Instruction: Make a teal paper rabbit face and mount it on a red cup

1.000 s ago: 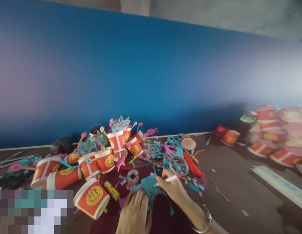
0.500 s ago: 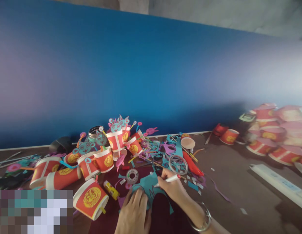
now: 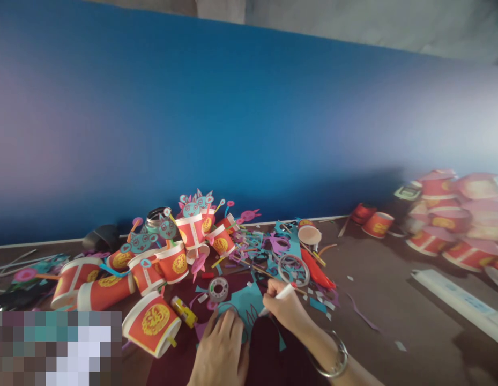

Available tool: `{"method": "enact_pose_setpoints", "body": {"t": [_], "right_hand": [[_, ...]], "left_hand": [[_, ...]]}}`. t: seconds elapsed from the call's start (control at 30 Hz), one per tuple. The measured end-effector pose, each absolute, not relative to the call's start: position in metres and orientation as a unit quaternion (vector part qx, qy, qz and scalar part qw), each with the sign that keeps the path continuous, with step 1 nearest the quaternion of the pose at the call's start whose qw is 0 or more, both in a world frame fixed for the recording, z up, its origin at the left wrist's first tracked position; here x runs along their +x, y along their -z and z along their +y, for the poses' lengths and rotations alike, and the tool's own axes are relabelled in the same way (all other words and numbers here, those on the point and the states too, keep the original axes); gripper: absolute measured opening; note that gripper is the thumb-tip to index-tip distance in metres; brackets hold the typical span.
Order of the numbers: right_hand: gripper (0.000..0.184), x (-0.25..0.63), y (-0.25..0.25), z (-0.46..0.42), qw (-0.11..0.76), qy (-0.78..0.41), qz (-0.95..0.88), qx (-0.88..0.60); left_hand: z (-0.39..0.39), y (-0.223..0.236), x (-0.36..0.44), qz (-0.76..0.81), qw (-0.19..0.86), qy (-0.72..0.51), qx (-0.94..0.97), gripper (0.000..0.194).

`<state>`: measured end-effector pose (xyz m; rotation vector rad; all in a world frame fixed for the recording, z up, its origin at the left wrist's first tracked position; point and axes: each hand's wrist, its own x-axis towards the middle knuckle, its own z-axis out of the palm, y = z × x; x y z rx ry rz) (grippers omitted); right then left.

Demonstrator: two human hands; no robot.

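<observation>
A sheet of teal paper lies on a dark red surface in front of me, with pointed dark outlines drawn on it. My left hand rests flat on its lower left part, fingers lying over the paper. Pinched in my right hand is a white marker with a red end; its tip points down at the sheet's right side. A roll of tape sits just beyond the paper. Left of it lies a yellow item, whose kind I cannot make out.
Several red paper cups with paper faces and straws crowd the left. Paper scraps and a clear tape ring lie beyond my hands. A white power strip and stacked cups stand right. A blue partition rises behind.
My right hand has shifted slightly right with the marker, and more of the pointed outlines shows on the teal paper. My left hand stays in place.
</observation>
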<state>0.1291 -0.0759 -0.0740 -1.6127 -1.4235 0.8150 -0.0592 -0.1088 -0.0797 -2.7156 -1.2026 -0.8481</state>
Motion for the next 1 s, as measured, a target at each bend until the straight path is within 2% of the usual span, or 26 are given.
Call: {"method": "enact_pose_setpoints", "body": {"t": [0.17,0.43,1.0], "right_hand": [[0.021,0.129,0.073,-0.078,0.435,-0.372,-0.554,-0.604],[0.026,0.124,0.066,-0.082,0.390,-0.351,-0.608,-0.595],[0.025,0.126,0.076,-0.078,0.384,-0.349,-0.617,-0.592]], "left_hand": [[-0.108,0.084,-0.060,-0.390,0.030,0.279,-0.877,0.028],[-0.109,0.083,-0.060,-0.395,0.016,0.273,-0.877,0.029],[-0.110,0.082,-0.059,-0.402,0.015,0.265,-0.876,0.025]]}}
